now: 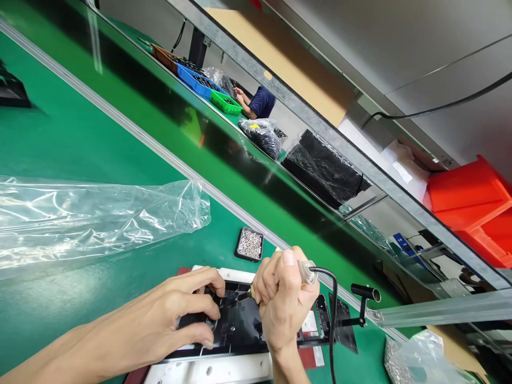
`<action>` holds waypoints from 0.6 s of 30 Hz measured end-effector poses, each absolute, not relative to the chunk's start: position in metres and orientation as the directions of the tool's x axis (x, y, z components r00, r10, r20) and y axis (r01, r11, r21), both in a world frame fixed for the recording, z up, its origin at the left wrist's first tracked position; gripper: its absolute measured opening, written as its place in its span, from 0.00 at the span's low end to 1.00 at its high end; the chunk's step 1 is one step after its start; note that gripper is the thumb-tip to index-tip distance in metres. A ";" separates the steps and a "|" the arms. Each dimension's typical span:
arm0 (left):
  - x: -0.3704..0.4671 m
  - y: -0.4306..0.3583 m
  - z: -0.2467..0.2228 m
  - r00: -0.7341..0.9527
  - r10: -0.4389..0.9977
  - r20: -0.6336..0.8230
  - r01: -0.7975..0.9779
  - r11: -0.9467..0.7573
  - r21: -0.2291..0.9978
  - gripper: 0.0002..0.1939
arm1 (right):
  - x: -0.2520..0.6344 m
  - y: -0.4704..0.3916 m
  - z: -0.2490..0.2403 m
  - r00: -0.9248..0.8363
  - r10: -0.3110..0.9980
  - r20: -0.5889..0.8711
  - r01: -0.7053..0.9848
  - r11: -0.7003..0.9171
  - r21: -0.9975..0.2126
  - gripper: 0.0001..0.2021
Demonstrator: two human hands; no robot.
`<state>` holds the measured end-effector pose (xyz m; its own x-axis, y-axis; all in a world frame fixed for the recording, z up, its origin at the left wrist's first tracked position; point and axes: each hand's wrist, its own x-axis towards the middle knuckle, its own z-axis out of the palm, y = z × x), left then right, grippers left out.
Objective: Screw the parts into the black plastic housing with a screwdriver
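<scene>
Fingers (200, 305) of the left hand (172, 309) are being rested, spread, on a black panel (242, 321), which is being bordered by a white fixture (224, 369) on the green bench (92, 141). A corded tool (307, 272) is being gripped in the closed right hand (282, 301), close above the panel. Beyond, small metal pieces (250, 244) are being held in a black tray (248, 259).
</scene>
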<state>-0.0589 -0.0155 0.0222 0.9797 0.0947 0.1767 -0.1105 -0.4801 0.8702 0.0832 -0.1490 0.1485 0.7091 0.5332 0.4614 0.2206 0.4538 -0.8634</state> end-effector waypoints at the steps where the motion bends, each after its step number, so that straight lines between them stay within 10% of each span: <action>1: -0.059 -0.016 0.021 0.980 0.097 0.176 -0.110 -0.472 0.875 0.09 | 0.083 -0.149 0.148 0.713 0.530 0.460 0.223 0.450 -0.865 0.30; 18: -0.061 -0.016 0.030 0.974 0.116 0.196 -0.120 -0.468 0.876 0.11 | 0.083 -0.148 0.151 0.713 0.545 0.442 0.189 0.459 -0.868 0.31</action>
